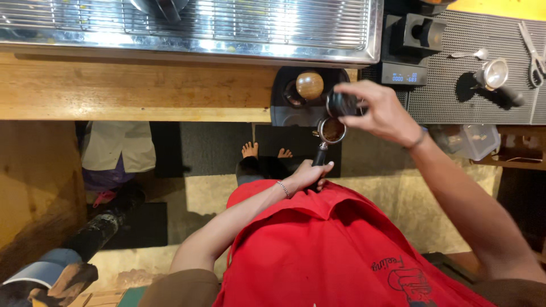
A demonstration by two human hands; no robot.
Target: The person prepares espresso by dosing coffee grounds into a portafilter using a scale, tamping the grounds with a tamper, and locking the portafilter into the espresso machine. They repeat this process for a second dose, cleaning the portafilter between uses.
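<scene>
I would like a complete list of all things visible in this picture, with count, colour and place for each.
portafilter: 1, metal basket with brown coffee, black handle, below the counter edge
round black tool: 1, black, just above the basket
tamper: 1, wooden knob, on the black tamping station
scale: 1, black, counter right
second portafilter: 1, metal, on the black mat
spoon: 1, silver, mat
scissors: 1, silver, far right
drip tray: 1, steel, top
apron: 1, red, bottom
left hand: grip on the portafilter handle
right hand: grip on the round black tool
</scene>
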